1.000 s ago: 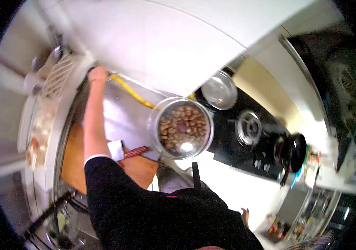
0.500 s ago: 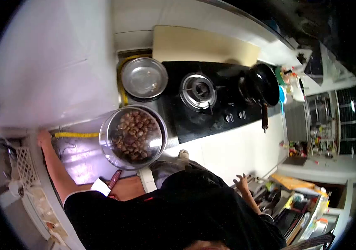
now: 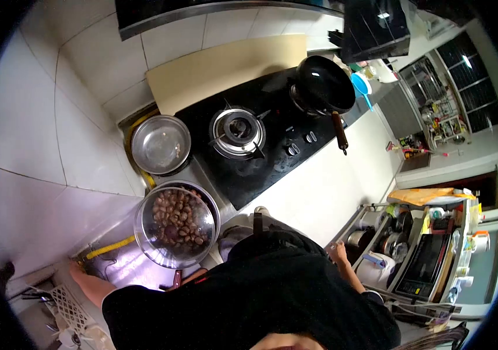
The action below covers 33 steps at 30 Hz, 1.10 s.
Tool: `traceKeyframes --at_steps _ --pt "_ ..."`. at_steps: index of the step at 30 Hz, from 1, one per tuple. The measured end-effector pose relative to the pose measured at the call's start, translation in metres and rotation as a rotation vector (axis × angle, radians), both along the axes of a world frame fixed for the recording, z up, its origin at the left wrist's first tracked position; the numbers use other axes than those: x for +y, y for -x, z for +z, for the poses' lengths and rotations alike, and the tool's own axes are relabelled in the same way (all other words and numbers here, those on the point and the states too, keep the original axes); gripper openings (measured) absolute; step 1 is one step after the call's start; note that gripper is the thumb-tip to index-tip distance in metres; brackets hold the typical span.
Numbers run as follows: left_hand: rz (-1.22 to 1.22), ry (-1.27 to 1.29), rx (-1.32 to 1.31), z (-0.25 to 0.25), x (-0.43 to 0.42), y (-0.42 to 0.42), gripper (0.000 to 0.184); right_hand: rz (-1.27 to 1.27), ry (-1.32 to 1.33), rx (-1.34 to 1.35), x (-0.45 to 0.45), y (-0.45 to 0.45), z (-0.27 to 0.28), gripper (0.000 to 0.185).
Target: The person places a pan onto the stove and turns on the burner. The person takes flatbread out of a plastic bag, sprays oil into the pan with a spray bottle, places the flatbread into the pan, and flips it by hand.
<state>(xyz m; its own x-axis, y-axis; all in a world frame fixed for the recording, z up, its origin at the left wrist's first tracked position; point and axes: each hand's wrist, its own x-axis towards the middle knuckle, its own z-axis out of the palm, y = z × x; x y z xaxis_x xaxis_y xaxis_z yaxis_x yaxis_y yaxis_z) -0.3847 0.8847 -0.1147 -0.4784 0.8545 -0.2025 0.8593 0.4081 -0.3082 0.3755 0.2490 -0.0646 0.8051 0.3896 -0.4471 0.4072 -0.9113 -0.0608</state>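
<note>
Yellow hose [image 3: 111,247] lies at my far left along the back of a shiny metal worktop [image 3: 138,262], its left end close by my left hand [image 3: 77,269], which is at the end of my outstretched arm [image 3: 94,287]; the fingers do not show clearly, so I cannot tell whether they grip anything. With my arm reaching there, I judge the work at that end to be under way rather than finished; what has been completed there does not show. From my hand, the hose's long axis slants rightward and slightly away from me, pointing at a round metal pot [image 3: 217,217]. It passes out of sight there, and more yellow shows beyond, beside a shallow metal bowl [image 3: 154,143] holding a few pale scraps [image 3: 176,150]. The pot holds a heap of brown rounded pieces [image 3: 179,217] under what looks like a clear lid [image 3: 167,254], so filling and covering look done. It stands beside the black cooktop [image 3: 254,175], not on it, and the nearer burner [image 3: 238,129] shows no flame. Further right, a black pan [image 3: 321,81] sits with its wooden handle [image 3: 340,131] pointing towards me. At far right, my right hand [image 3: 337,252] hangs loosely open, nothing visible in it, near a crowded rack [image 3: 410,248].
</note>
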Motion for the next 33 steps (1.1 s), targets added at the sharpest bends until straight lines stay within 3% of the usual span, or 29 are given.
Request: traceKeyframes --at_steps 7,11,14,21,29,32,33 --pt "-0.143 -0.047 -0.081 0.006 -0.009 0.005 0.03 0.118 -0.056 0.077 0.054 -0.012 -0.013 0.034" --pt "-0.344 -0.121 -0.2 0.007 -0.009 0.009 0.03 0.145 -0.095 0.032 0.087 -0.013 0.013 0.036" --pt "-0.491 -0.145 -0.09 0.076 -0.058 -0.068 0.028 0.098 -0.051 0.051 0.091 -0.012 0.022 0.035" --pt "-0.388 -0.076 -0.245 0.027 -0.046 -0.011 0.036 0.248 0.021 0.06 0.085 -0.018 0.014 0.035" --pt "-0.441 -0.069 -0.256 0.026 -0.039 0.008 0.043 0.373 0.029 0.082 0.13 -0.024 0.029 0.036" --pt "-0.371 -0.255 -0.42 0.041 -0.053 -0.021 0.028 0.454 -0.02 0.074 0.146 -0.042 0.027 0.035" --pt "-0.379 -0.308 -0.341 0.036 -0.056 -0.019 0.028 0.495 -0.046 0.05 0.154 -0.053 0.028 0.035"
